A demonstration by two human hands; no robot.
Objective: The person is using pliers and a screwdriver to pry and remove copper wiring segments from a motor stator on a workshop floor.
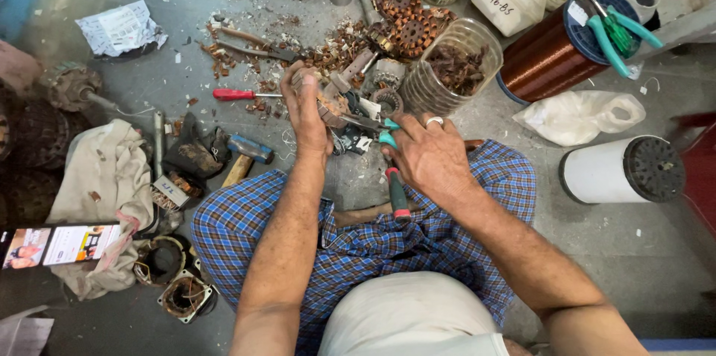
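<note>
My left hand [309,114] clamps the small motor part [335,102] on the floor [186,73] before my knees; my right hand [429,155] grips green-handled pliers [391,169], nose at the part; best, I judge, to brace firmly, pulling short and straight.

Counted on the floor: two hands, left [307,114] and right [429,155]. One red-handled screwdriver [239,94]. One hammer [245,155]. One spool of copper wire [556,46]. One white spool [619,170]. One clear jar [447,65] of scraps. Two teal-handled pliers, one on the copper spool [619,32], one at the right hand [389,132].
</note>
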